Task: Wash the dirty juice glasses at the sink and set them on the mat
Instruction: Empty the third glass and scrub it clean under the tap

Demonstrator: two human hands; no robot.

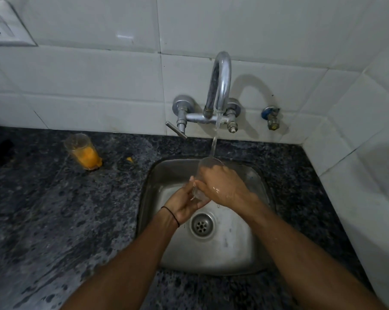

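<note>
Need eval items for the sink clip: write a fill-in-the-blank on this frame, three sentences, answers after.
1. The left hand and right hand hold a clear glass over the sink, and the tap is turned ____.
2. The second glass on the counter holds ____ residue.
3. It stands to the ____ of the sink.
Answers: on; orange; left.

Head view, above, close, facing sink (251,253)
</note>
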